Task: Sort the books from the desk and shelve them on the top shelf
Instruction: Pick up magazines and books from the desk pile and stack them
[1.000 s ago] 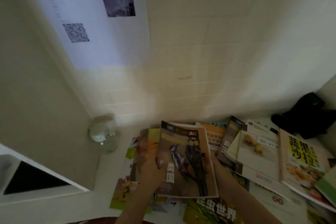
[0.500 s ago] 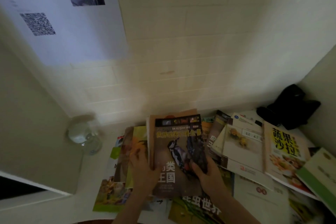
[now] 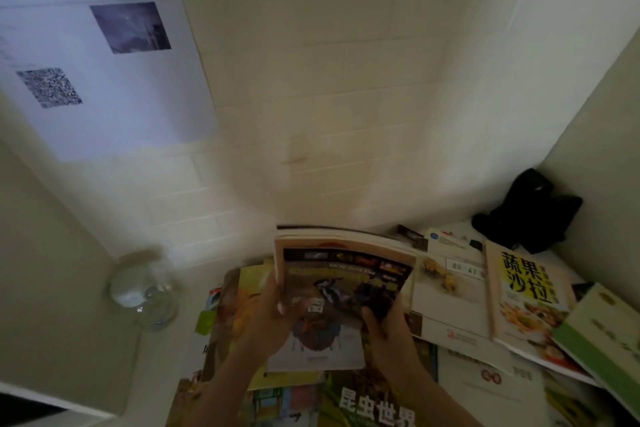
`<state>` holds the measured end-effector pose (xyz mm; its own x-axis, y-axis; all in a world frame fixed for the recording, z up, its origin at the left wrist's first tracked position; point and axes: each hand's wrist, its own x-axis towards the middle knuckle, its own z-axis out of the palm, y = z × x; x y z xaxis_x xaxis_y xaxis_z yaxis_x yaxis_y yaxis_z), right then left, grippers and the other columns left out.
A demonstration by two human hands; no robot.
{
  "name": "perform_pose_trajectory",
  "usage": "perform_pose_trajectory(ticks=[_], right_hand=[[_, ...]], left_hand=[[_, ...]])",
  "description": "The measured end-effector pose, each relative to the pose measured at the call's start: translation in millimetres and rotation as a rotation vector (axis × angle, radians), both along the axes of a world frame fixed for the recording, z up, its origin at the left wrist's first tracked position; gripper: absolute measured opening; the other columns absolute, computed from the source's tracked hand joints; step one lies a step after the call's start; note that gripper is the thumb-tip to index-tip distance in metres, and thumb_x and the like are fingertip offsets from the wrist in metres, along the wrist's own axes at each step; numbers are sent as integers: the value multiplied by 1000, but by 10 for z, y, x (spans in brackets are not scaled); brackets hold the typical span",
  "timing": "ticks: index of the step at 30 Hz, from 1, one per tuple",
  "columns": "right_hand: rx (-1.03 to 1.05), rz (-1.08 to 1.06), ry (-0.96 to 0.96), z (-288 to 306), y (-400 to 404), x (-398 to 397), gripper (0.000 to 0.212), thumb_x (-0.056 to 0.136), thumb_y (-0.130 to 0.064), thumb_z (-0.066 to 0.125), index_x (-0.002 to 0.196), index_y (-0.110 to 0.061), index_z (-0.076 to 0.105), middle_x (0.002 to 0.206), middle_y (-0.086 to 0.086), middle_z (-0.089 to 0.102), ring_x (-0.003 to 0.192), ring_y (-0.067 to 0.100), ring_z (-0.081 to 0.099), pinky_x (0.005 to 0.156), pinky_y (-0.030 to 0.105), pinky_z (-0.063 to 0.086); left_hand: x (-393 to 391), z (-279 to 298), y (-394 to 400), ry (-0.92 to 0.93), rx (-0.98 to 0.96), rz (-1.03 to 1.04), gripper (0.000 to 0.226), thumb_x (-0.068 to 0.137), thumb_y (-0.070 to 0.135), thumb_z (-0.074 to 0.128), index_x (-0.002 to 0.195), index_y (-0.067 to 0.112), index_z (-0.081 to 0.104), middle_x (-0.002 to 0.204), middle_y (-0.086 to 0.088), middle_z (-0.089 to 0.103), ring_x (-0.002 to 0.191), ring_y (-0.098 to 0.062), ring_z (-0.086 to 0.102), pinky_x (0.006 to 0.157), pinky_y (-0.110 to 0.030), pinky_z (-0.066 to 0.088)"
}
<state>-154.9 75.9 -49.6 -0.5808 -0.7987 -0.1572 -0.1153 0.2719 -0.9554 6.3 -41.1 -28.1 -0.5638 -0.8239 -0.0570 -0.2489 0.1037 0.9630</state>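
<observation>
Both hands hold a small stack of books, tilted up over the desk. Its front book, the bird book point(image 3: 346, 274), has a dark cover with a woodpecker. My left hand point(image 3: 273, 319) grips the stack's left edge, thumb across the cover. My right hand point(image 3: 388, 326) grips its lower right corner. Beneath lies a white book with a brown beetle point(image 3: 318, 340). More books cover the desk: an insect book with yellow-green cover point(image 3: 374, 406), a white book point(image 3: 450, 295), a yellow salad cookbook point(image 3: 526, 302), and a green-striped book point(image 3: 602, 340).
A clear glass jar point(image 3: 145, 291) stands on the desk at the left, by a cabinet side. A black object point(image 3: 530, 215) lies in the back right corner. The tiled wall carries a white sheet point(image 3: 104, 80) with a QR code. A side wall closes the right.
Both hands have raised and tilted the bird-book stack toward the wall, uncovering the beetle book underneath. My right hand slid from the right edge to the lower right corner. The camera has tilted.
</observation>
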Motion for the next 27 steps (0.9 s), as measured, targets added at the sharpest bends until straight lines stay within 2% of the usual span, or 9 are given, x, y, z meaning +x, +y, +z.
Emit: perform_pose_trajectory(ticks=[2, 5, 8, 11, 13, 16, 18, 23, 27], right_hand=[[32, -27, -22, -110, 40, 27, 68, 98, -13, 46, 153, -14, 5, 145, 2, 40, 125, 13, 44, 95, 11, 42], [41, -74, 26, -149, 54, -10, 59, 98, -16, 49, 149, -16, 19, 142, 9, 45, 126, 22, 48, 99, 27, 46], [0, -9, 18, -126, 13, -43, 61, 99, -9, 45, 151, -19, 15, 143, 2, 40, 126, 16, 44, 95, 16, 47], [22, -15, 187, -84, 39, -14, 55, 96, -18, 45, 146, -23, 23, 134, -1, 46, 124, 20, 46, 109, 38, 40], [10, -41, 117, -22, 94, 12, 47, 98, -17, 48, 143, -22, 31, 120, -5, 54, 112, 16, 53, 104, 44, 45], [49, -13, 137, 134, 145, -23, 52, 99, -20, 46, 147, -21, 24, 119, -16, 48, 112, 4, 49, 97, 17, 44], [105, 9, 216, 175, 210, -73, 57, 99, -22, 46, 149, -18, 19, 127, -12, 47, 120, 10, 49, 93, 13, 40], [213, 11, 263, 81, 454, -129, 65, 97, -26, 51, 151, -16, 17, 145, 2, 44, 130, 21, 46, 103, 33, 43], [102, 7, 314, 299, 599, -242, 59, 94, -31, 56, 146, -21, 30, 141, -1, 49, 126, 20, 51, 102, 33, 45]], left_hand=[[-20, -53, 122, 2, 43, -14, 60, 89, -13, 51, 139, 12, 26, 115, 1, 55, 97, 1, 60, 69, -3, 46], [-39, -217, 94, 8, 45, 15, 63, 93, -9, 48, 139, 21, 17, 120, 15, 48, 98, 19, 55, 73, -1, 45], [-53, -285, 7, -2, 45, 29, 66, 94, -3, 49, 147, 18, 15, 121, 19, 47, 108, 11, 54, 76, -7, 48], [-71, -365, -25, -36, 25, 42, 59, 96, 1, 48, 145, 16, 19, 121, 17, 49, 105, 11, 56, 75, -11, 51], [-70, -390, -25, -22, -6, 81, 57, 95, 4, 50, 145, 13, 24, 126, 4, 52, 113, -4, 58, 82, -22, 54], [-55, -354, 4, -29, -12, 81, 54, 95, 6, 53, 141, 23, 31, 122, 4, 55, 111, -19, 58, 91, -42, 54], [-55, -313, 74, -37, -27, 47, 52, 95, 6, 54, 137, 27, 32, 125, 5, 54, 113, -14, 57, 94, -39, 53], [-105, -335, 351, -68, -65, 53, 46, 93, 13, 59, 130, 26, 34, 117, 7, 54, 110, -17, 58, 86, -26, 55], [-71, -68, 443, 1, -108, 38, 54, 88, 25, 65, 137, 23, 41, 109, -5, 62, 96, -22, 64, 80, -42, 57]])
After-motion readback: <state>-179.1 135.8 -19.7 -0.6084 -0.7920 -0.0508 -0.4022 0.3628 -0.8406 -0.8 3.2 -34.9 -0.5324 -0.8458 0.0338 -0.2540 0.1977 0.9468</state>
